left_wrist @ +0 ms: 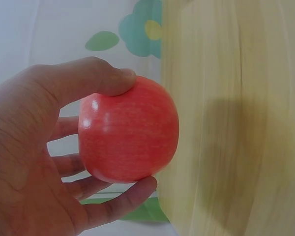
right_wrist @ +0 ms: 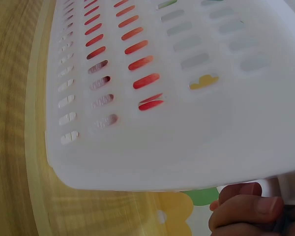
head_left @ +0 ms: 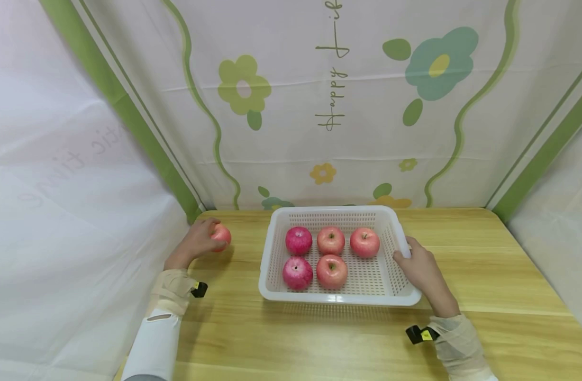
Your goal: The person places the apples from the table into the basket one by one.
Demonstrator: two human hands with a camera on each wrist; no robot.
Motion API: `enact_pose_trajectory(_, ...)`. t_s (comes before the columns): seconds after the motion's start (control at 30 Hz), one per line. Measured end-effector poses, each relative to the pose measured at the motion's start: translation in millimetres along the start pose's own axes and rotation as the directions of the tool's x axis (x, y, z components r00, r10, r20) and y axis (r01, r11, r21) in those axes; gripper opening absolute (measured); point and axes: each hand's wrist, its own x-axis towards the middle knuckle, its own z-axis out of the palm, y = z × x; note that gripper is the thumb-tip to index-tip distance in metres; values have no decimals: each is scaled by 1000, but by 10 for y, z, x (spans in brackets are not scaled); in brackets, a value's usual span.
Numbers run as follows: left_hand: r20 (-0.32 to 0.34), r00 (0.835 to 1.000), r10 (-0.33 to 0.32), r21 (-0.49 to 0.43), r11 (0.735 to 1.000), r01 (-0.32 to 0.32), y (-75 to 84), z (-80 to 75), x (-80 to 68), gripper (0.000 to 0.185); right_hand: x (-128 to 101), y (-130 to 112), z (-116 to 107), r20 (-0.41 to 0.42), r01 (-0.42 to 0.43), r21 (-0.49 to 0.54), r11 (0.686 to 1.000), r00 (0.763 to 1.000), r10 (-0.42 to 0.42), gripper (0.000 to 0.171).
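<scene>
Left hand (head_left: 196, 244) is gripping a red apple (head_left: 221, 236) at centre-left of frame, fingers (left_wrist: 119, 200) curled round it; right hand (head_left: 421, 271) is clasping the white basket's (head_left: 339, 299) right rim; five apples (head_left: 331, 270) are lying inside; basket is resting mid-tabletop (head_left: 486, 275).

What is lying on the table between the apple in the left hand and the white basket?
Nothing: in the head view, only bare wooden table separates the apple held by the left hand from the basket.

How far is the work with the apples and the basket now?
Five apples already lie in the white basket. The left hand grips a sixth apple on the table beside it; the right hand holds the basket's rim. One corner spot is free.
</scene>
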Motion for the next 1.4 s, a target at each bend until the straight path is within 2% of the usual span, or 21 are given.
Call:
enact_pose_trajectory(0.43, 0, 1000, 26, 14, 1000, -26, 64, -28, 4, 78, 6, 3, -7, 2, -7, 4, 1000, 1000, 7, 71)
enact_pose_trajectory(0.83, 0, 1000, 4, -46, 999, -4, 158, -124, -66, 78, -4, 11, -10, 1, 5, 9, 1000, 1000, -5, 71)
enact_pose_trajectory(1.4, 27, 1000, -2, -57, 998, 3, 213, -223, -126, 77, -8, 6, -5, -3, 16, 13, 1000, 1000, -16, 70)
